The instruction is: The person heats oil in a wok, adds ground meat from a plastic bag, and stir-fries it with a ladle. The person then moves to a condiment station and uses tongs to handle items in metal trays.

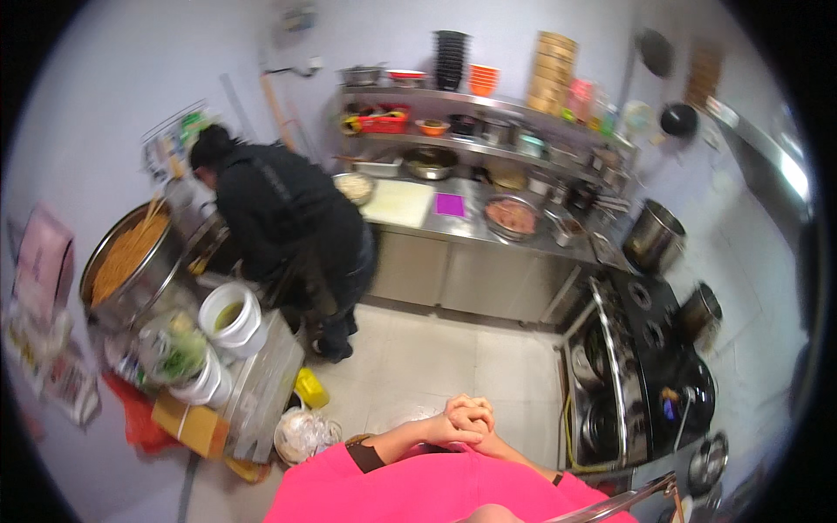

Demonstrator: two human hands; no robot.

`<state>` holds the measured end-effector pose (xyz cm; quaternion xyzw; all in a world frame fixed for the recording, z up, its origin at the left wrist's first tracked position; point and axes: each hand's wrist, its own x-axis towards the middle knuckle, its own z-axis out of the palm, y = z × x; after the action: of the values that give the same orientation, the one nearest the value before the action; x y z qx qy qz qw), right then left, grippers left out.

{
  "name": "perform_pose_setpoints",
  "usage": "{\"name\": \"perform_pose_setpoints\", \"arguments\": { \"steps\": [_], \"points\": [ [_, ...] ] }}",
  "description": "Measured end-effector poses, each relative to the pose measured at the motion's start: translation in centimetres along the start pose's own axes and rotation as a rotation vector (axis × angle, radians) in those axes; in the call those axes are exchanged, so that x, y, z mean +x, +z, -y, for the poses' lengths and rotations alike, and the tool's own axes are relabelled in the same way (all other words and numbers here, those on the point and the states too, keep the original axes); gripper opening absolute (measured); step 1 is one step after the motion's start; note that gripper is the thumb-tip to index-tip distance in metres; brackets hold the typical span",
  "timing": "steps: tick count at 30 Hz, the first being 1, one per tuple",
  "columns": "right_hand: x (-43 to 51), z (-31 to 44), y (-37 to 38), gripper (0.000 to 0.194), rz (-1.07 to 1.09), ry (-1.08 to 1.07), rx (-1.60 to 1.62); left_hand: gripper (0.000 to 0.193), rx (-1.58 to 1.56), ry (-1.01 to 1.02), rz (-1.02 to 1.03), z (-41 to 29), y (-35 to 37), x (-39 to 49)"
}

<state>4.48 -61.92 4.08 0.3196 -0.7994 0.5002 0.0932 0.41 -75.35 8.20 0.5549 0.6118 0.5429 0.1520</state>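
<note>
My left hand (450, 428) and my right hand (486, 442) are clasped together in front of my pink top (431, 487), with the fingers interlaced. No object shows between them. Below and beyond the hands lies the pale tiled floor (418, 346). A clear plastic bag of whitish stuff (306, 431) stands left of my left forearm, beside a yellow container (312, 388). The black stove (660, 366) is off to the right of my hands.
A person in dark clothes (294, 216) bends over at the left. Near them stand a large pot of brown food (169, 274) and white buckets (252, 333). Across the floor, a steel counter (399, 258) holds a cutting board (397, 202), a purple sheet (450, 204) and a meat bowl (512, 217).
</note>
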Motion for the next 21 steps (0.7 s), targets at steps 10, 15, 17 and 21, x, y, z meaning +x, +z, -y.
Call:
{"name": "perform_pose_setpoints", "arguments": {
  "steps": [10, 15, 17, 21],
  "points": [
    [-7.6, 3.8, -5.5, 0.020, -0.425, 0.109, -0.583, 0.022, -0.316, -0.029, 0.436, 0.8, 5.5, 8.6],
    [-13.0, 6.6, -11.9, 0.048, -0.715, 0.684, -0.251, 0.040, -0.166, -0.085, 0.310, -3.7, 6.9, 16.1],
    [-16.9, 6.5, -16.0, 0.050, -0.866, 0.847, -0.250, 0.039, 0.035, 0.207, 0.190, -6.6, 5.5, 19.8],
    [-26.9, 6.4, -24.6, 0.023, -1.185, 0.900, -0.480, 0.017, -0.326, 0.713, 0.312, -14.5, 3.6, 24.8]
  ]
}}
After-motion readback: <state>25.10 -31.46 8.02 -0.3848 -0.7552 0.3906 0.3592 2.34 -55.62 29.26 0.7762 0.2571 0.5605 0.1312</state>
